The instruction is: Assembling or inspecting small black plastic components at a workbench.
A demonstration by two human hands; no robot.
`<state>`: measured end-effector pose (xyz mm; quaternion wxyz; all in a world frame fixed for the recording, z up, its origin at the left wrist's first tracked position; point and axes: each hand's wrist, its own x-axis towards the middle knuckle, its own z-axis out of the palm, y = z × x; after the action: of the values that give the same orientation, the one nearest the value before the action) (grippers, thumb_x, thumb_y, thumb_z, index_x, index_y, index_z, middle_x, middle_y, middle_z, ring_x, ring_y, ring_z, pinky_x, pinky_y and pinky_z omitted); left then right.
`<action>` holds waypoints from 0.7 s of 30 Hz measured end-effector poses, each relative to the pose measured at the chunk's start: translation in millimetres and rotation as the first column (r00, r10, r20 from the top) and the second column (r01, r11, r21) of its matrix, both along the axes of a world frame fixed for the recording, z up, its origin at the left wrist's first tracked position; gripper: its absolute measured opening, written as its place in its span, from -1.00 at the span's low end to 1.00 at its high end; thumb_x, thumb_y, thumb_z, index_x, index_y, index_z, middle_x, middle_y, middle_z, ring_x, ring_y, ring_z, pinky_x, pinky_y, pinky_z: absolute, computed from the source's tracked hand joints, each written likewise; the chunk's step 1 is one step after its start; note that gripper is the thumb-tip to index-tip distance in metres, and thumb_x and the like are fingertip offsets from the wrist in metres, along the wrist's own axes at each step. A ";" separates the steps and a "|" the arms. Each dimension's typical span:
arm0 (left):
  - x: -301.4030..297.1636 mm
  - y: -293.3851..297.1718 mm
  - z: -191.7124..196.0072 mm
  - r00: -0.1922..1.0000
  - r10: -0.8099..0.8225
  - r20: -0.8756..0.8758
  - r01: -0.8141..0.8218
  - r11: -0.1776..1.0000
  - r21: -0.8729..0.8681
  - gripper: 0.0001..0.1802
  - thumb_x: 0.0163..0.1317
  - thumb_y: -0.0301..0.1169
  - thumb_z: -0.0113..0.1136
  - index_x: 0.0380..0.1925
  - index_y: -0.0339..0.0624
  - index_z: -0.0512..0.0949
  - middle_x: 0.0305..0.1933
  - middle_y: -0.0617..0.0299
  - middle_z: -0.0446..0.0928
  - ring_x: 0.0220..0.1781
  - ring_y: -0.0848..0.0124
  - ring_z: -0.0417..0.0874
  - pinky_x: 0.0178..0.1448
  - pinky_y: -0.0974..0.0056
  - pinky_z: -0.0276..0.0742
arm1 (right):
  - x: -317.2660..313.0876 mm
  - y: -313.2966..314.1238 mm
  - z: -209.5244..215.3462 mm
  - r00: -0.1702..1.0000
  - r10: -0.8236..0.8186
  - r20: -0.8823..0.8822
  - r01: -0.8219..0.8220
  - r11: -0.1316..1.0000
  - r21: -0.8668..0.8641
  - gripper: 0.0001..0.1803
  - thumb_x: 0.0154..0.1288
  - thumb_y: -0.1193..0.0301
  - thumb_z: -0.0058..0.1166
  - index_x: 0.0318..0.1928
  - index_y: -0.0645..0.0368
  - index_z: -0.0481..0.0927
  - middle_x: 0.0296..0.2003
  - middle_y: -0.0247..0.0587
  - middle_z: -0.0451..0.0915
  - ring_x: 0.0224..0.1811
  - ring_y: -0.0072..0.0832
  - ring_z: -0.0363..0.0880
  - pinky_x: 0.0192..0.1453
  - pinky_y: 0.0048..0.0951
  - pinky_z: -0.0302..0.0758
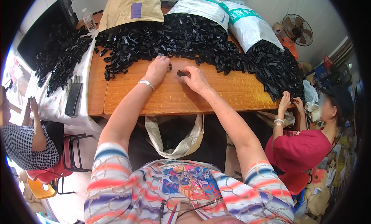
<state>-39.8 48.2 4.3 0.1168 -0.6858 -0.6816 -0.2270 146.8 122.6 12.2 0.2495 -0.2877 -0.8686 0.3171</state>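
Note:
My left hand, with a pale bracelet at the wrist, is closed at the near edge of a heap of small black plastic parts. A black plastic piece shows at its fingertips. Just right of it, my right hand pinches another small black plastic part between thumb and fingers. A short gap separates the two pieces, both above the worn wooden table. At the table's front edge, a pale woven sack hangs open over my lap.
A brown paper sack and white woven sacks spill parts across the table's back. At left are a phone, a plastic bottle and a dark screen. People sit on both sides; the right person's hands reach the heap.

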 end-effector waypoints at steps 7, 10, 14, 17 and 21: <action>21.9 -45.5 -10.2 -0.285 -0.077 0.955 0.077 0.992 0.103 -0.65 0.36 -0.45 0.17 0.11 -0.30 0.46 -0.04 0.21 0.60 -0.17 0.49 0.64 -0.10 0.45 0.61 | -9.9 -32.1 17.4 0.953 -0.020 -0.301 -0.074 0.952 -0.297 -0.74 0.18 0.59 0.23 -0.09 0.35 0.61 -0.29 -0.20 0.67 -0.37 -0.57 0.62 -0.26 -0.54 0.57; 34.1 -60.9 1.1 -0.380 -0.132 0.916 0.088 0.980 0.178 -0.64 0.39 -0.47 0.13 0.15 -0.29 0.43 -0.01 0.20 0.58 -0.09 0.46 0.65 0.01 0.38 0.65 | -12.0 -43.4 19.0 0.929 -0.019 -0.370 -0.107 0.942 -0.317 -0.75 0.16 0.60 0.24 -0.12 0.38 0.60 -0.29 -0.16 0.66 -0.39 -0.52 0.63 -0.28 -0.53 0.57; 34.5 -70.7 5.9 -0.418 -0.203 0.886 0.083 0.962 0.260 -0.67 0.40 -0.49 0.09 0.14 -0.28 0.45 0.01 0.19 0.57 -0.02 0.44 0.65 0.08 0.33 0.66 | -12.6 -51.3 23.3 0.921 -0.002 -0.389 -0.121 0.949 -0.292 -0.76 0.15 0.61 0.25 -0.14 0.39 0.61 -0.29 -0.16 0.66 -0.34 -0.52 0.63 -0.28 -0.52 0.57; 33.9 -73.6 7.7 -0.378 -0.209 0.902 0.098 0.960 0.264 -0.67 0.40 -0.51 0.09 0.15 -0.28 0.45 0.00 0.20 0.57 0.00 0.45 0.63 0.10 0.34 0.64 | -12.1 -52.2 24.0 0.920 0.018 -0.391 -0.128 0.958 -0.258 -0.76 0.14 0.60 0.27 -0.15 0.37 0.62 -0.27 -0.14 0.66 -0.31 -0.50 0.64 -0.27 -0.51 0.58; 37.9 -76.2 8.4 -0.299 -0.213 0.930 0.096 0.963 0.252 -0.64 0.39 -0.53 0.10 0.18 -0.27 0.45 -0.03 0.23 0.58 -0.02 0.49 0.62 0.10 0.36 0.63 | -9.7 -58.0 24.5 0.918 0.039 -0.394 -0.079 0.993 -0.085 -0.75 0.10 0.60 0.30 -0.17 0.34 0.62 -0.27 -0.12 0.63 -0.32 -0.40 0.65 -0.26 -0.45 0.59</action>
<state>-2.0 -28.0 12.7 -0.4775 -0.3096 -0.3973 -0.7199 137.1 64.6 36.8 0.3938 -0.2041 -0.7926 0.4185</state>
